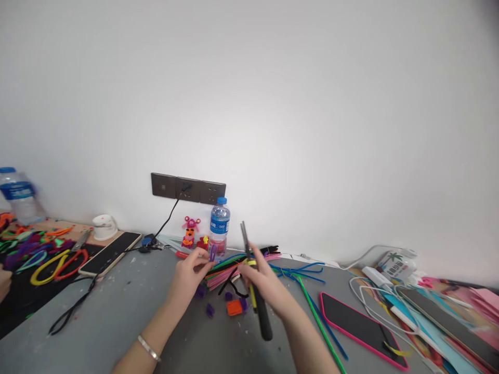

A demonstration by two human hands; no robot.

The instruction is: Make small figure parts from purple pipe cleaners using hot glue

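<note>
My left hand pinches a small bent loop of purple pipe cleaner between thumb and fingertips. In my right hand is a black-and-yellow handled tool with two thin, slightly parted metal prongs pointing up; its exact kind I cannot make out. A bundle of coloured pipe cleaners lies behind and between the hands. Below them sit a small orange piece with purple at its side and a purple scrap. A pink-and-orange figure stands by the wall.
A water bottle stands near the wall under the sockets. At right lie a pink-edged phone, green pipe cleaners and white cables. At left are another phone, scissors and part of another person's hand.
</note>
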